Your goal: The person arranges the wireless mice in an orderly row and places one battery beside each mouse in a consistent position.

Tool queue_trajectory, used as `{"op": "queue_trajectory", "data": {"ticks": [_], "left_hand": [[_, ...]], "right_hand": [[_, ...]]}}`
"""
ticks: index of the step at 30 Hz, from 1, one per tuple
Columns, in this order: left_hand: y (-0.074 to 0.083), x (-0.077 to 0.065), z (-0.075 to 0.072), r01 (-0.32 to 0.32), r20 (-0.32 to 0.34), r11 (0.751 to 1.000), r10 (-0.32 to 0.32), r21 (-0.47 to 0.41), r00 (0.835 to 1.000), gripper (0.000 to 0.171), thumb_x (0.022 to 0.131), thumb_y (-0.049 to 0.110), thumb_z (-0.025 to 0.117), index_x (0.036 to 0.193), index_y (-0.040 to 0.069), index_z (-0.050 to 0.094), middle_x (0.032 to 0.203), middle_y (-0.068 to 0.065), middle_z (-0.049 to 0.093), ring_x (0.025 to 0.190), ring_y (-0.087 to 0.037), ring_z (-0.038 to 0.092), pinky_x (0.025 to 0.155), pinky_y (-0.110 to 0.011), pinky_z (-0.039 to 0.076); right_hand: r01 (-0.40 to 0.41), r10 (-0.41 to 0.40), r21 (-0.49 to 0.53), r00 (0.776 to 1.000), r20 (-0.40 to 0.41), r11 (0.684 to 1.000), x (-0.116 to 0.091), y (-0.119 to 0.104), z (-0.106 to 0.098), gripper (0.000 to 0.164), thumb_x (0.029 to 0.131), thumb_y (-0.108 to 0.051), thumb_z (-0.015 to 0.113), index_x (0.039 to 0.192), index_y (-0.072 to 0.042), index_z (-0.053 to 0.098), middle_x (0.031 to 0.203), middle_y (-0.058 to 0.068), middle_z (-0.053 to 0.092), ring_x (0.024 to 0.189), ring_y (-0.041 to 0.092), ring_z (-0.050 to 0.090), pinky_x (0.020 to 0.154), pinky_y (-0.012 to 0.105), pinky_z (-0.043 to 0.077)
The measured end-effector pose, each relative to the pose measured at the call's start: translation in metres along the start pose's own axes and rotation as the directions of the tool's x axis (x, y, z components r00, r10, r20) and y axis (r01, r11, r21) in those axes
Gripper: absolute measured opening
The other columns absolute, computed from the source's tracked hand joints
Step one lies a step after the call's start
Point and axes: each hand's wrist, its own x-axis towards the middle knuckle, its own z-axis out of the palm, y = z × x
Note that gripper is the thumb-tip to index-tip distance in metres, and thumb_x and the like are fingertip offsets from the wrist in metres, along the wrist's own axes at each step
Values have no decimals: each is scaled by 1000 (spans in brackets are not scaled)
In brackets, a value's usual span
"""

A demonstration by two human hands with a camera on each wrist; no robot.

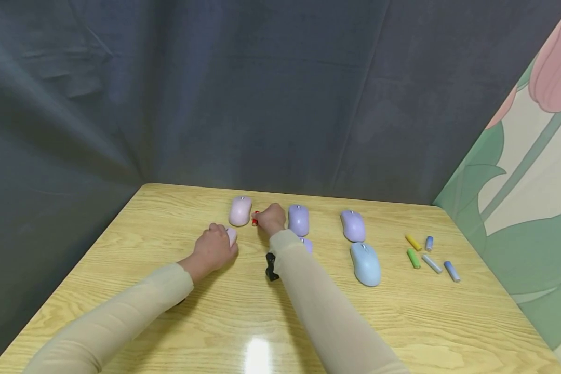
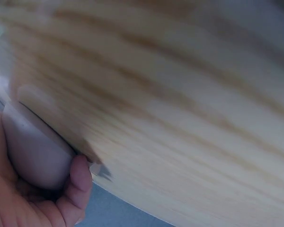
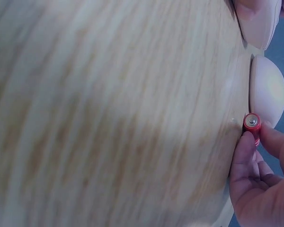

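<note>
My left hand (image 1: 213, 246) grips a pale pink computer mouse (image 1: 232, 235), its fingers over the top and side. In the left wrist view the thumb and fingers curl round this mouse's body (image 2: 35, 146), low on the left. My right hand (image 1: 270, 219) pinches a small red battery (image 3: 252, 124) between thumb and forefinger, with one metal end showing in the right wrist view. The battery is close to the tabletop, just right of a second pink mouse (image 1: 240, 210). A purple mouse (image 1: 298, 220) lies right of this hand, and another purple mouse (image 1: 306, 244) is partly hidden behind the sleeve.
Farther right lie a third purple mouse (image 1: 352, 226) and a light blue mouse (image 1: 366, 264). Several batteries are scattered at the right side, among them a yellow battery (image 1: 413, 242) and a green battery (image 1: 413, 258). A dark curtain (image 1: 271, 104) hangs behind the wooden table (image 1: 205, 332).
</note>
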Motion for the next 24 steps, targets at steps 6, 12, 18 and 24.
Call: {"op": "queue_trajectory", "data": {"ticks": [6, 12, 18, 24], "left_hand": [[1, 0, -1, -4, 4, 1000, 4, 4, 1000, 54, 92, 35, 57, 97, -18, 52, 77, -18, 43, 61, -28, 57, 51, -38, 52], [2, -1, -1, -7, 1, 1000, 7, 14, 1000, 53, 91, 34, 56, 95, -18, 53, 76, -18, 43, 61, -28, 57, 51, -38, 52], [1, -1, -1, -9, -2, 1000, 9, 25, 1000, 53, 92, 35, 56, 95, -18, 53, 76, -17, 43, 61, -28, 57, 50, -37, 52], [1, -1, -2, -8, -1, 1000, 8, 27, 1000, 54, 91, 36, 55, 96, -18, 52, 76, -17, 43, 60, -27, 57, 49, -37, 51]], "right_hand": [[2, -2, 20, 1000, 7, 1000, 2, 2, 1, 33, 80, -30, 80, 94, -1, 69, 87, 9, 65, 80, 22, 58, 75, 35, 50], [0, 0, 22, 1000, 6, 1000, 4, 4, 3, 32, 80, -30, 80, 93, -2, 70, 85, 8, 65, 77, 21, 57, 75, 34, 50], [11, -11, 14, 1000, 2, 1000, 6, 3, 3, 33, 80, -31, 79, 92, -2, 69, 85, 8, 65, 78, 22, 58, 77, 35, 50], [38, -38, 46, 999, 3, 998, 4, 0, -2, 28, 81, -30, 78, 83, -4, 68, 77, 6, 62, 74, 21, 55, 73, 33, 48]]}}
